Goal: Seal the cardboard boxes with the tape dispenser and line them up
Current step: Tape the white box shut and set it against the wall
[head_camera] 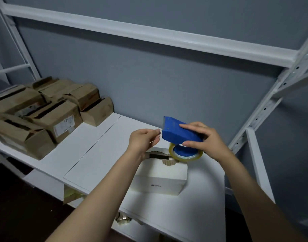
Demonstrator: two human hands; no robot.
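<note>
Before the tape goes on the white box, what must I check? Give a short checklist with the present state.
1. The right hand grips the tape dispenser: ok.
2. The tape roll sits on the dispenser: ok.
3. The left hand holds the tape end: cannot tell, no tape shows between its fingers.
4. The white box is closed on top: not ok, an opening shows corrugated cardboard.
5. The brown boxes are lined up: not ok, they lie in an uneven pile.

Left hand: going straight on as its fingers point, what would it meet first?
The tape dispenser held by the right hand; fingertips of the left hand point at its front end, seemingly close, though depth is unclear.
</note>
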